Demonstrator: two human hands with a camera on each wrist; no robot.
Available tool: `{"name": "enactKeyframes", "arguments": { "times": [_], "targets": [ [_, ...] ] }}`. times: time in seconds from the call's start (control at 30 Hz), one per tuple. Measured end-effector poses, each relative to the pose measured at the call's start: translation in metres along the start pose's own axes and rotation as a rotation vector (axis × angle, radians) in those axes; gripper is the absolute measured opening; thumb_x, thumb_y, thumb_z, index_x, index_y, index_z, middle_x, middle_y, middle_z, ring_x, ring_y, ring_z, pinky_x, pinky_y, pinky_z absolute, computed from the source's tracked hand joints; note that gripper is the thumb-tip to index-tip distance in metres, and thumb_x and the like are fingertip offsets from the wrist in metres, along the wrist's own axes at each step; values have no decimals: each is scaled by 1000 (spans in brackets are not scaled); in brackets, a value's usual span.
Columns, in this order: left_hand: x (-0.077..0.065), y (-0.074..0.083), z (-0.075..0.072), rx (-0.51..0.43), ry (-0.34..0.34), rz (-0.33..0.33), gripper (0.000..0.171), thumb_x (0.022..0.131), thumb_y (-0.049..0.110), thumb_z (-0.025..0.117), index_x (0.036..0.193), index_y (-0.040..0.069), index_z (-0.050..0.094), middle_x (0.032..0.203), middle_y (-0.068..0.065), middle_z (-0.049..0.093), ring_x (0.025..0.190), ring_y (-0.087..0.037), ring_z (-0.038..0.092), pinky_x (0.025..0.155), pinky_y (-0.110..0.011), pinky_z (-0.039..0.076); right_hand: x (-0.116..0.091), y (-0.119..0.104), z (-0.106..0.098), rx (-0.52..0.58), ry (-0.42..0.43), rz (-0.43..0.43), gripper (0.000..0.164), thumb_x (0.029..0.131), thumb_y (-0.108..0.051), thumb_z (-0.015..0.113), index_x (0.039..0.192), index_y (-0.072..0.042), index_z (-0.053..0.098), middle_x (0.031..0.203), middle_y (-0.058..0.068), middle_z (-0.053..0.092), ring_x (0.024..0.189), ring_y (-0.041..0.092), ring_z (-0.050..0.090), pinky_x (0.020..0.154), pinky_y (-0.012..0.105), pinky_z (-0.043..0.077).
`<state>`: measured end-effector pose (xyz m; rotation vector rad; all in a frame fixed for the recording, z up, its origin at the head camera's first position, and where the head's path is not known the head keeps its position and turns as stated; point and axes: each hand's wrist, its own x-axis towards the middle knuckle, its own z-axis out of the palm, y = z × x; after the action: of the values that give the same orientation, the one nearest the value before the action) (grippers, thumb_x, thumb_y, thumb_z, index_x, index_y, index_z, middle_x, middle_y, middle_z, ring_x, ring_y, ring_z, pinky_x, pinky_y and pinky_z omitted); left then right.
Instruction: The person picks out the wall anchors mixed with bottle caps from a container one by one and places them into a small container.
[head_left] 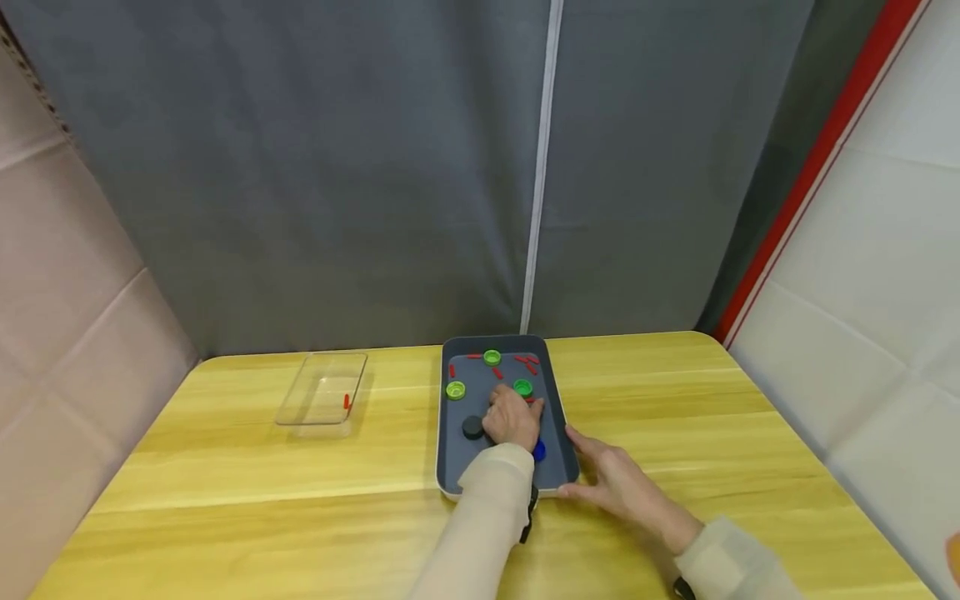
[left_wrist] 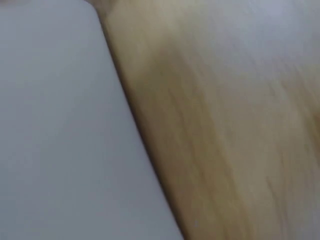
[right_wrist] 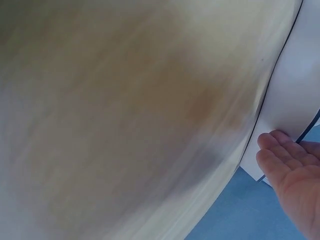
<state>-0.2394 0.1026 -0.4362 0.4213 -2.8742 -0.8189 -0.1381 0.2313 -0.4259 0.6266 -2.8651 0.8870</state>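
Observation:
A dark grey tray with a pale outer rim (head_left: 439, 450) stands on the wooden table in the head view. My left hand (head_left: 512, 417) reaches down into it, fingers bent toward its floor. A red stick (head_left: 529, 400) shows at the thumb, beside a green ring-like cap (head_left: 522, 387); I cannot tell whether the hidden fingertips hold anything. Close to this hand lie a black round cap (head_left: 472, 427) and a blue cap (head_left: 539, 450). My right hand (head_left: 618, 479) rests at the tray's near right corner, thumb and fingers spread along its outside. In the right wrist view, its fingers (right_wrist: 287, 155) are extended.
Farther up the tray are two yellow-green caps (head_left: 491, 357) and several more red sticks (head_left: 497, 372). A clear plastic box (head_left: 288, 408) stands to the left on the table (head_left: 300, 533), with red sticks (head_left: 347, 402) inside. A grey curtain (head_left: 337, 167) hangs behind the table.

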Motion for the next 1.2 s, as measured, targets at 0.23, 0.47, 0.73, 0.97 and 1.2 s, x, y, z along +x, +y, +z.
{"name": "enactKeyframes", "arguments": {
  "times": [0.23, 0.47, 0.73, 0.97, 1.2],
  "targets": [
    [1, -4, 6, 26, 36, 2, 61, 74, 50, 75, 102, 1, 52, 86, -13, 56, 74, -26, 66, 67, -39, 52, 2, -1, 2, 0, -15, -4, 87, 77, -45, 72, 135, 11, 41, 129, 29, 52, 105, 27, 61, 85, 39, 50],
    [-1, -6, 12, 51, 29, 12, 61, 75, 50, 74, 104, 2, 52, 84, -12, 54, 71, -25, 65, 65, -38, 51, -1, -1, 6, 11, -9, 21, 89, 76, -48, 72, 136, 10, 41, 129, 28, 53, 78, 6, 55, 75, 25, 46],
    [-1, -9, 18, 63, 72, 33, 61, 74, 49, 75, 105, 1, 52, 85, -13, 53, 71, -26, 64, 69, -40, 51, -3, -2, 10, 33, -27, 62, 90, 75, -50, 72, 137, 8, 40, 131, 25, 52, 114, 26, 56, 89, 39, 48],
    [2, -7, 20, 55, 76, 46, 61, 76, 48, 74, 106, 0, 52, 87, -14, 55, 72, -26, 65, 70, -41, 51, -2, -1, 7, 14, -16, 47, 89, 75, -48, 73, 137, 8, 41, 130, 25, 53, 116, 30, 55, 90, 44, 47],
    [6, -5, 17, 76, 67, 73, 61, 76, 50, 73, 106, 0, 53, 84, -12, 54, 71, -27, 65, 68, -39, 52, 0, 0, 3, 12, -16, 37, 88, 76, -46, 73, 137, 8, 40, 131, 25, 52, 117, 31, 54, 91, 45, 47]
  ]
}}
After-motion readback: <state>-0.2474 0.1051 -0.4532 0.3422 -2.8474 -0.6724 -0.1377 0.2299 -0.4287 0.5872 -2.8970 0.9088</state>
